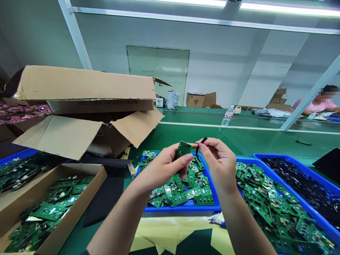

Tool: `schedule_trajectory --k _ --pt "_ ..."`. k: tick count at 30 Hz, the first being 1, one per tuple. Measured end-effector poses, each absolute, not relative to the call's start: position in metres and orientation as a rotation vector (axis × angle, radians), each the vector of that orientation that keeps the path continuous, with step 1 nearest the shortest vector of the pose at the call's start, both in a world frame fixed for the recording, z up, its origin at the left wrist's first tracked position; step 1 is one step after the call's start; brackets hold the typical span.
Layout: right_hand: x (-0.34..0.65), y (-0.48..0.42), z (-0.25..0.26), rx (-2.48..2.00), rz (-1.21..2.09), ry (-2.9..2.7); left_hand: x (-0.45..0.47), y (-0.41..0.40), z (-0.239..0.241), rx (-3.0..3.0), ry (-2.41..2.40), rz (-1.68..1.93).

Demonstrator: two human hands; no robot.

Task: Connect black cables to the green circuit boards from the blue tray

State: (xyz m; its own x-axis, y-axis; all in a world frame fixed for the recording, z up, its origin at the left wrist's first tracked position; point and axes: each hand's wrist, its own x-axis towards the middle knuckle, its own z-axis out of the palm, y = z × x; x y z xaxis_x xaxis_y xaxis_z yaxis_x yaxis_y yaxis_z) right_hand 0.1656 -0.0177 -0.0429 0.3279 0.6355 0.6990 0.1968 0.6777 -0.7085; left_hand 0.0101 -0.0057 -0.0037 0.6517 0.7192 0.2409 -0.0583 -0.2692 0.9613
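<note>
My left hand [164,166] pinches a small green circuit board [182,149] between thumb and fingers, raised above a blue tray [183,209] of similar boards. My right hand [219,163] is closed on a small black part [199,147], held right beside the board's edge. Both hands hover over the green bench.
A second blue tray [268,198] of green boards lies at right, and a third [305,187] holds black parts. A cardboard box [50,209] of boards sits at left, with open cartons [79,106] behind. A water bottle [227,116] stands farther back. Another person [318,104] sits at far right.
</note>
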Motion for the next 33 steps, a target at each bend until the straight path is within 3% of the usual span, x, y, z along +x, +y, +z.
schedule_trajectory --k 6,17,33 --pt "0.18 -0.022 -0.036 -0.801 0.202 -1.162 0.009 -0.008 -0.004 1.53 0.526 0.817" --pt "0.187 -0.044 -0.025 -0.965 -0.122 -1.889 0.015 -0.01 -0.003 1.585 0.605 0.841" --pt "0.182 -0.039 -0.028 -1.022 -0.236 -1.94 0.02 -0.01 -0.007 1.608 0.647 0.742"
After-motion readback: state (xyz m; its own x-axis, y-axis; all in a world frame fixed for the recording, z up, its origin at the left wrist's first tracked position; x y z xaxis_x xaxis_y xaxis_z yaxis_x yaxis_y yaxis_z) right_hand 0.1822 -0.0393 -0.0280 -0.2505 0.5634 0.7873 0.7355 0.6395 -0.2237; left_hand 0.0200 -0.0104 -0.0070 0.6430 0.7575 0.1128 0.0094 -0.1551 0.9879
